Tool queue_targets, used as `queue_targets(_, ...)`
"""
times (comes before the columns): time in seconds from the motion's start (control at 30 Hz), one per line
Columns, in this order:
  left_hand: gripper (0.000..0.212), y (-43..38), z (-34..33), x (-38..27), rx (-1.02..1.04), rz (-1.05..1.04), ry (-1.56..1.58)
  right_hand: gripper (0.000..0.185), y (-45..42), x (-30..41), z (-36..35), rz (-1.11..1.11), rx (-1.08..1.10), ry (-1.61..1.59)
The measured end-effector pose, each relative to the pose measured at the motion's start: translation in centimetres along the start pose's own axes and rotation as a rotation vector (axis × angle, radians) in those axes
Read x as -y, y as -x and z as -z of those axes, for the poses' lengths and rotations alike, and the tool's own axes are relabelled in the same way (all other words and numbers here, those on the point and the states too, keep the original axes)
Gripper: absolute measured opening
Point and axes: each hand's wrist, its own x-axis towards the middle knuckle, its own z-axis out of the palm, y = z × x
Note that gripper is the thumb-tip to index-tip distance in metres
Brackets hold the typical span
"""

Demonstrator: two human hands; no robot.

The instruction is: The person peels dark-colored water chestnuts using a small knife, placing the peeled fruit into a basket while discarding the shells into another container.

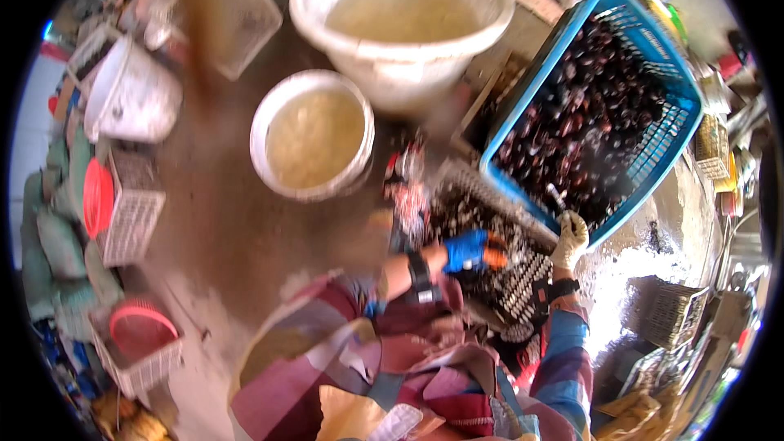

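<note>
My left hand (476,252), in a blue glove with orange fingers, is over a plastic crate (523,291) in front of me. The crate seems to hold small dark and pale pieces; whether the fingers grip anything cannot be told. My right hand (571,239), in a pale glove, is at the near rim of a blue plastic basket (637,226), its fingers bent; a small pale thing shows just beyond them. Many glossy dark-red, rounded pieces (576,110), perhaps shellfish or fruit, fill much of the tilted basket.
A large white tub (404,52) and a smaller white bucket (260,159) of cloudy yellowish liquid stand ahead. On the left are a white bucket (144,95), crates with red baskets (98,196) and green sacks (61,239). Another crate (674,315) stands at right on wet floor.
</note>
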Motion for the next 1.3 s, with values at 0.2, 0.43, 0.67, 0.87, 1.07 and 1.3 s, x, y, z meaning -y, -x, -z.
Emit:
queue_targets(0.2, 0.035, 2.1, 0.6, -0.2, -0.157, -0.195, -0.004, 0.005, 9.9, 2.1, 0.3, -0.088, 0.057, 0.086)
queue_targets(0.43, 0.035, 6.0, -0.9, -3.6, -0.239, -0.287, -0.118, 0.006, 17.3, -3.2, 2.5, -0.391, 0.139, -0.131)
queue_targets(0.67, 0.021, 10.3, 2.2, -6.9, -0.312, -0.498, 0.333, 0.007, 19.2, -4.6, 1.5, -0.555, 0.168, -0.127)
queue_targets(0.87, 0.027, 14.0, 6.0, -9.7, -0.386, -0.755, 0.328, 0.006, 19.8, -4.2, 1.5, -0.533, 0.238, -0.071)
queue_targets(1.07, 0.028, 12.6, 5.7, -25.6, -0.567, -0.997, -0.233, 0.007, 19.4, -4.8, 1.8, -0.542, 0.181, -0.153)
queue_targets(1.3, 0.048, 6.9, 11.2, -31.6, -0.914, -1.102, -0.691, 0.006, 19.6, -3.5, 1.4, -0.528, 0.138, -0.133)
